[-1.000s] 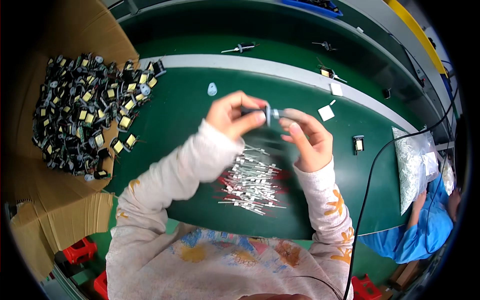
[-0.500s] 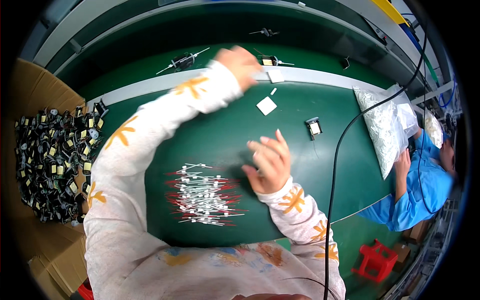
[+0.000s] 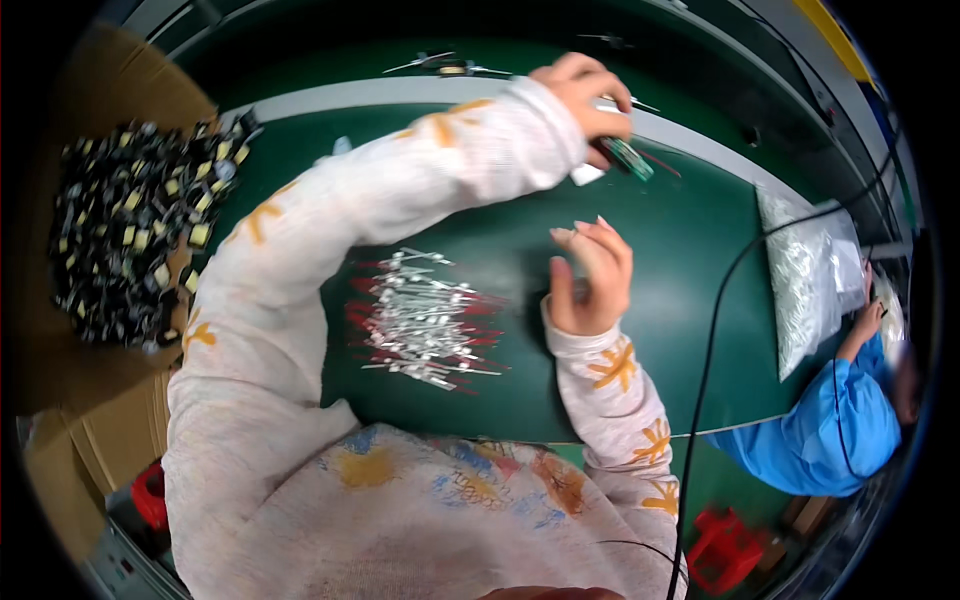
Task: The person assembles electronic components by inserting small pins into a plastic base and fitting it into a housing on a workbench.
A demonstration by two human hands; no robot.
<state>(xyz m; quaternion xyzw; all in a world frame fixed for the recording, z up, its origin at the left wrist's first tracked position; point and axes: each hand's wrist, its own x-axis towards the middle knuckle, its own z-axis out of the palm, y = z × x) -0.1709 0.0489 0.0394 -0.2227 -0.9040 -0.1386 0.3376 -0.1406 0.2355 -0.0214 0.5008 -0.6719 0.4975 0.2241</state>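
My left hand point(image 3: 588, 100) is stretched out over the far side of the green table. Its fingers close on a small circuit board point(image 3: 628, 158), green, with a dark part under the fingertips and a thin red wire. A white square piece point(image 3: 587, 175) lies just below that hand, partly covered by it. My right hand point(image 3: 592, 278) hovers over the middle of the table, fingers apart and curved, holding nothing. To its left lies a pile of white and red wires point(image 3: 425, 315) with small white ends.
A cardboard box point(image 3: 105, 75) full of black and cream electronic parts point(image 3: 135, 225) stands at the left. More wired parts point(image 3: 455, 68) lie beyond the pale rail. A clear bag of white pieces point(image 3: 800, 280), a black cable point(image 3: 712, 330) and a blue-sleeved person point(image 3: 840, 425) are at the right.
My left hand has moved right from the rail, and the circuit board part is now in its fingers, off its earlier spot. My right hand stays open. The whole view has shifted.
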